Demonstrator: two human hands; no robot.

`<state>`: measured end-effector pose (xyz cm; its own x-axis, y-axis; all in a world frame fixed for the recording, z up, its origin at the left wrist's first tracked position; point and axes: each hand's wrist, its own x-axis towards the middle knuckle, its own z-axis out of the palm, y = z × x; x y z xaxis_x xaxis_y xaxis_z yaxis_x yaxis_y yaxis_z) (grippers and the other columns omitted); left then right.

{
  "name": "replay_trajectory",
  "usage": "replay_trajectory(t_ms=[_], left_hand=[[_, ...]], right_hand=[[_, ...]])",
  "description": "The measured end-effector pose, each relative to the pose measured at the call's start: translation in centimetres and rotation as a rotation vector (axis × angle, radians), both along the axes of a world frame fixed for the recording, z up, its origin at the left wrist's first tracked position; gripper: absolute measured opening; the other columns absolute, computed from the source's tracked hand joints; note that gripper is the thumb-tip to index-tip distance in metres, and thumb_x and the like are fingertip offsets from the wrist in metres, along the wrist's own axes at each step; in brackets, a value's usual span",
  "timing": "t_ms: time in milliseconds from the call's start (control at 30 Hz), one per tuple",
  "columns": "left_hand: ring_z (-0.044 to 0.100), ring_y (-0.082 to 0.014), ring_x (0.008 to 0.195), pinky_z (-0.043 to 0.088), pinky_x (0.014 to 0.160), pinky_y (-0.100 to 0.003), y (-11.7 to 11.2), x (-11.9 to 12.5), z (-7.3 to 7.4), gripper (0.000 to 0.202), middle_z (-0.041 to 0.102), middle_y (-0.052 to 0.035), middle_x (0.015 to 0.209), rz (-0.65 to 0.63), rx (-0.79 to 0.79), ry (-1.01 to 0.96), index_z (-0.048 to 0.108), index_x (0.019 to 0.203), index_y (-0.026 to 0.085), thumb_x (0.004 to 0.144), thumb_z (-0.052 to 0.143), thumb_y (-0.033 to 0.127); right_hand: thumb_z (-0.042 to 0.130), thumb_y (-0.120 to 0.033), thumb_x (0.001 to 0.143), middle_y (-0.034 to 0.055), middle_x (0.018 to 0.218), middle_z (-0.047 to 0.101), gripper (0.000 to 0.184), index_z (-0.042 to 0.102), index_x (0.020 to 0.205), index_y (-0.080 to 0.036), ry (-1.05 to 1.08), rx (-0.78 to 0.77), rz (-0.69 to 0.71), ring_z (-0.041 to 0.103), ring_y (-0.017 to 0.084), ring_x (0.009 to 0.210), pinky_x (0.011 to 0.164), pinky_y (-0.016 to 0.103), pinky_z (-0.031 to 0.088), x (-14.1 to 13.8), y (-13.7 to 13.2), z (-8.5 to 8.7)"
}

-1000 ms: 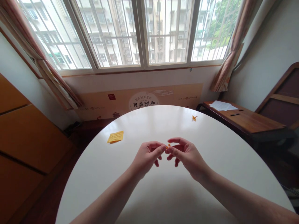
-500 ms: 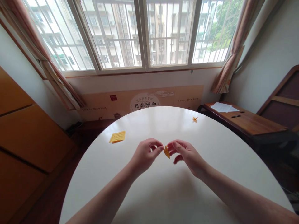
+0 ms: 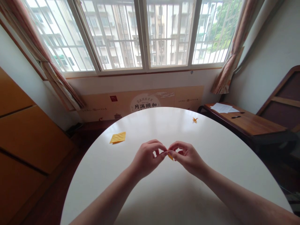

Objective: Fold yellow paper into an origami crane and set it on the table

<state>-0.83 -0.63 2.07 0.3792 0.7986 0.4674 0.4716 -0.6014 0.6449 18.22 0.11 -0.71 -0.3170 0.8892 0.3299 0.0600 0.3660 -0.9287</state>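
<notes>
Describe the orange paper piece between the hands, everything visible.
The paper piece is small and orange-yellow, and it looks like thin folded paper. Only a pointed corner shows, poking down below the fingertips; the rest is hidden, so its folded shape cannot be told. It is pinched from both sides, in the thumb-and-forefinger grip of the left hand and of the right hand, over the white table.

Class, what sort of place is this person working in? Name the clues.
Probably a room in a home: a round white table, a barred window with curtains facing apartment blocks, a wooden side desk.
</notes>
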Motion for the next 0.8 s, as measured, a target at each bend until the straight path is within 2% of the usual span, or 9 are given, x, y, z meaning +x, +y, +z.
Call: replay_trajectory(t_ms=[267, 467, 600, 800], left_hand=[[0.06, -0.0098, 0.064, 0.048, 0.053, -0.017, 0.17, -0.07, -0.14, 0.01, 0.067, -0.0035, 0.084, -0.025, 0.016, 0.03, 0.071, 0.078, 0.017, 0.083, 0.064, 0.013], [0.06, -0.0106, 0.064, 0.05, 0.056, -0.02, 0.01, -0.15, 0.21, 0.01, 0.066, -0.0039, 0.084, 0.001, 0.031, 0.005, 0.068, 0.08, 0.017, 0.085, 0.06, 0.013], [0.06, -0.0105, 0.063, 0.051, 0.058, -0.021, 0.02, -0.29, 0.28, 0.012, 0.067, -0.0038, 0.086, 0.032, 0.058, -0.005, 0.067, 0.082, 0.018, 0.086, 0.057, 0.012], [0.061, -0.011, 0.068, 0.05, 0.062, -0.021, -0.11, -0.15, 0.19, 0.012, 0.066, -0.0034, 0.086, 0.01, 0.084, 0.041, 0.067, 0.082, 0.018, 0.089, 0.058, 0.014]], right_hand=[[0.064, -0.025, 0.086, 0.0025, 0.078, 0.068, 0.009, 0.067, 0.081, -0.018, -0.131, 0.129, -0.033, 0.062, 0.016, 0.073, 0.06, 0.026, 0.049, 0.31, -0.09, 0.32], [0.06, -0.028, 0.089, 0.0029, 0.081, 0.066, 0.011, 0.066, 0.084, -0.02, -0.109, 0.125, -0.069, 0.062, 0.017, 0.073, 0.06, 0.027, 0.05, 0.53, 0.02, 0.27], [0.06, -0.027, 0.089, 0.0039, 0.083, 0.068, 0.01, 0.066, 0.084, -0.02, -0.134, 0.177, -0.111, 0.064, 0.019, 0.077, 0.061, 0.028, 0.051, 0.54, 0.06, 0.2], [0.063, -0.024, 0.088, 0.0032, 0.083, 0.069, 0.004, 0.066, 0.086, -0.021, -0.208, 0.264, -0.083, 0.064, 0.017, 0.073, 0.056, 0.025, 0.052, 0.6, -0.27, 0.41]])
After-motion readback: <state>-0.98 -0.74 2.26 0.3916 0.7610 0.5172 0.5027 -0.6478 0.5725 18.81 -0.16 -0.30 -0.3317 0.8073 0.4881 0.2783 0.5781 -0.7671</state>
